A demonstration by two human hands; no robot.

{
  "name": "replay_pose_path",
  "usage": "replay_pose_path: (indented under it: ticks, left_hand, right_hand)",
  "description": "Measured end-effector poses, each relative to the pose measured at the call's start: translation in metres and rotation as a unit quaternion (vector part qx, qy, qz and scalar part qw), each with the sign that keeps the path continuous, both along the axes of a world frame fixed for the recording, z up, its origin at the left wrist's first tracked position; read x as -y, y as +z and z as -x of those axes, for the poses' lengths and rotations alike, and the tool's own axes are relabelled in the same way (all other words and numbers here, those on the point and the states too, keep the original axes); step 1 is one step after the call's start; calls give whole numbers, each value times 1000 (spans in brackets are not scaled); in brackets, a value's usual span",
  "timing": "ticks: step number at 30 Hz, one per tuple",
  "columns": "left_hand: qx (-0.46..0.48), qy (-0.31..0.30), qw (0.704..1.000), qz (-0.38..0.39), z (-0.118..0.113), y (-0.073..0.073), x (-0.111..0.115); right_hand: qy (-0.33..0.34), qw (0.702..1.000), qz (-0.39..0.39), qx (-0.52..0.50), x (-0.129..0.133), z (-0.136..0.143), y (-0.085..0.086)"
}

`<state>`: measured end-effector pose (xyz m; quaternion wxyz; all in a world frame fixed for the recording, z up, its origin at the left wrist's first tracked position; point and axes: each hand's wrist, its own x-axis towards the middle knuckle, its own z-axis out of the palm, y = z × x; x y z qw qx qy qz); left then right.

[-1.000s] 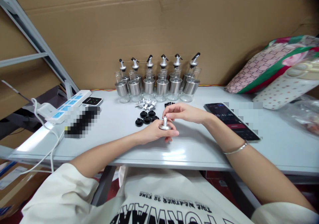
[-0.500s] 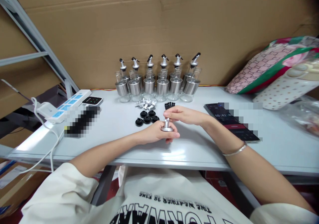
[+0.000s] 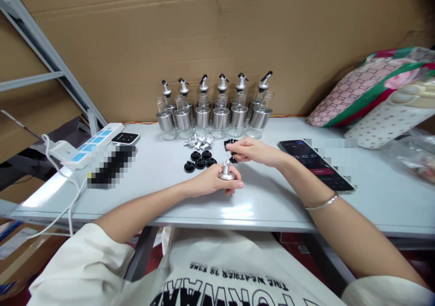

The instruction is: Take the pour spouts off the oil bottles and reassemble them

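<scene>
My left hand (image 3: 212, 180) is wrapped round a silver pour spout (image 3: 227, 172), held upright just above the table with its narrow end up. Farther out, my right hand (image 3: 256, 152) reaches among small black levers (image 3: 231, 142), fingertips drawn together; whether one is pinched between them is hidden. Another bit of black (image 3: 233, 160) shows just below those fingers. Black ribbed stoppers (image 3: 200, 163) lie in a group left of my hands, and behind them is a pile of loose silver spouts (image 3: 200, 141).
Glass bottles with steel bands (image 3: 220, 117) stand in two rows at the back; the rear ones carry spouts. A phone (image 3: 316, 165) lies right of my right forearm. A power strip (image 3: 98, 145) and small device (image 3: 125, 138) are left. A dotted tumbler (image 3: 390, 115) leans right.
My right hand has moved up and away from the spout to the black levers. My left hand keeps the spout in nearly the same place.
</scene>
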<state>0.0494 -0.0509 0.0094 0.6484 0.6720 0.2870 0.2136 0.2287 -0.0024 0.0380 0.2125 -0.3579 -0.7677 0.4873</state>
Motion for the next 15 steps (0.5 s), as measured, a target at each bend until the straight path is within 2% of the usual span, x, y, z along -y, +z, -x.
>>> replay_pose_path:
  ticks: [3, 10, 15]
  left_hand:
    - [11, 9, 1000, 17, 0, -1, 0]
    - [25, 4, 1000, 17, 0, -3, -1]
    - [30, 1, 999, 22, 1, -5, -1]
  right_hand:
    - [-28, 999, -19, -28, -2, -5, 4]
    - [-71, 995, -59, 22, -8, -7, 0]
    - [-122, 960, -217, 131, -19, -11, -10]
